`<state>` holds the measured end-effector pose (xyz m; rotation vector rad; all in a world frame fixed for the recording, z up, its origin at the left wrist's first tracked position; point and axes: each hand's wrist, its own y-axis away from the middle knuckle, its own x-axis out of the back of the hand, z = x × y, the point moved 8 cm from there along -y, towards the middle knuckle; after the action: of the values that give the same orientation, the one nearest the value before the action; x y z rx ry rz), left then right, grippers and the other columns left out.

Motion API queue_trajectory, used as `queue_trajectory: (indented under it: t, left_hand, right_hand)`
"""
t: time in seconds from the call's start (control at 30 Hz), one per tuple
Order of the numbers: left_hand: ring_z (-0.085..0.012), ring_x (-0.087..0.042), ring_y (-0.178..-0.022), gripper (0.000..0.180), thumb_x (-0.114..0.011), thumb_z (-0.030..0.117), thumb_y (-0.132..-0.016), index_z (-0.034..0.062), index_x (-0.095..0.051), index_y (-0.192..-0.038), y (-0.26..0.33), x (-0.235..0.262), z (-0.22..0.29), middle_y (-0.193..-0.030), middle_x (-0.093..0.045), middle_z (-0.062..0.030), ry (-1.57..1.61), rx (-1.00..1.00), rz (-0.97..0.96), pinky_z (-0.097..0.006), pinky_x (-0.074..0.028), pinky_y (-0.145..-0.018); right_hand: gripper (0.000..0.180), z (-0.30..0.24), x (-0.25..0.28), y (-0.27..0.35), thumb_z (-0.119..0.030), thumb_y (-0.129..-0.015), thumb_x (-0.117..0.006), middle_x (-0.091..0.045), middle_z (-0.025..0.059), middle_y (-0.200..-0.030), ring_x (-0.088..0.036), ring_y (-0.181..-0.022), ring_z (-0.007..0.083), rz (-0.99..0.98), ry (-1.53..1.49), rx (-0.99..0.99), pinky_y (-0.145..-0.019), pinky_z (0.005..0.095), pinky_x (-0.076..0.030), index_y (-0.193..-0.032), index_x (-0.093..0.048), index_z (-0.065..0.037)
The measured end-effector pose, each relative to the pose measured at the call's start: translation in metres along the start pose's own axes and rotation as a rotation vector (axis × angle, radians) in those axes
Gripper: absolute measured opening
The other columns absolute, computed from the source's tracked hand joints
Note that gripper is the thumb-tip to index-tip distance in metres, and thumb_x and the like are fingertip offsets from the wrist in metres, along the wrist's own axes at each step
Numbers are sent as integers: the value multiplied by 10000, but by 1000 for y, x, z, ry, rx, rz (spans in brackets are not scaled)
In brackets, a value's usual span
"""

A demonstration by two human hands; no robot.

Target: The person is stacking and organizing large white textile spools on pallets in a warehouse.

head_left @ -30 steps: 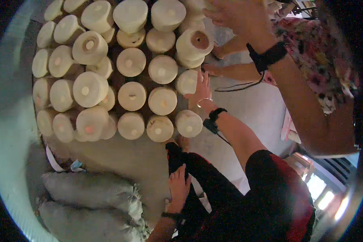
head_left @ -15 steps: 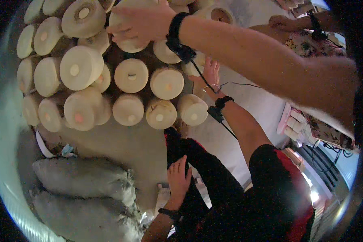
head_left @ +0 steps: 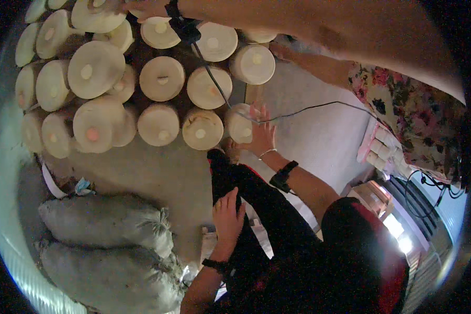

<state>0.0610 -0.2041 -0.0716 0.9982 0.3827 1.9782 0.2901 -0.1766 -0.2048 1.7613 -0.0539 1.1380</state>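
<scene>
Cream-coloured rolls with round cores, perhaps yarn spools, are stacked on their sides with their ends toward me. My right hand (head_left: 263, 132) has its fingers spread and lies against the right side of the end roll (head_left: 239, 124) in the bottom row; its grip is not closed around it. Above that one, another end roll (head_left: 253, 65) has no hand on it. My left hand (head_left: 228, 214) rests, fingers extended, on my black-clad knee. Each of my wrists wears a black strap.
A co-worker's large arm (head_left: 298, 23) crosses the top, its hand among the upper rolls, a dark cable (head_left: 309, 111) hanging from its wrist. The co-worker's flowered clothing (head_left: 403, 104) is at right. Two tied grey sacks (head_left: 104, 220) lie at lower left. Small pale rolls (head_left: 384, 144) sit at right.
My right hand has gone from the upper end roll down to the bottom end roll. The co-worker's arm has shifted up and left. My left hand stays on the knee; the view has tilted slightly.
</scene>
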Motion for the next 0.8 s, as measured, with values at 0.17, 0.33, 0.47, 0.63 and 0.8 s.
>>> queue_trajectory:
  t: [0.17,0.33,0.47,0.63,0.8]
  left_hand:
    - [-308,-562,-1092,526,-658,236,-883,127,-519,-1378,5,-5,3,-1210,-605,-104,-19,-28,13,-442,-446,-927]
    - [-295,-576,-1067,510,-650,231,-891,128,-523,-1375,12,-3,-6,-1178,-620,-94,-21,-17,1,-435,-450,-909]
    - [-299,-578,-1063,504,-648,218,-891,124,-525,-1370,11,-1,-2,-1170,-624,-100,-54,-9,-11,-429,-458,-906]
    - [-307,-585,-1050,480,-632,217,-903,107,-530,-1359,10,-2,-1,-1164,-631,-117,-61,-20,-21,-420,-472,-901]
    - [-309,-583,-1057,463,-624,223,-910,102,-541,-1349,12,-3,-3,-1164,-632,-121,-56,-12,-14,-429,-467,-909]
  right_hand:
    - [1296,11,-22,-2,-397,-503,-902,-142,197,-1584,-196,-1429,486,379,-8,99,-1051,653,-348,-1562,-180,-198]
    - [1215,7,-5,-19,-346,-524,-879,-212,179,-1549,-236,-1408,479,367,-86,114,-1031,626,-387,-1539,-230,-190]
    - [1216,-3,17,-35,-332,-509,-878,-243,165,-1544,-250,-1405,468,433,-105,148,-1017,601,-411,-1538,-240,-218]
    - [1247,-6,20,-45,-337,-489,-884,-229,169,-1561,-257,-1404,462,415,-56,147,-1009,595,-420,-1547,-229,-257]
    - [1258,-6,21,-45,-348,-487,-885,-201,162,-1586,-274,-1398,466,412,-54,198,-1013,606,-409,-1552,-220,-275]
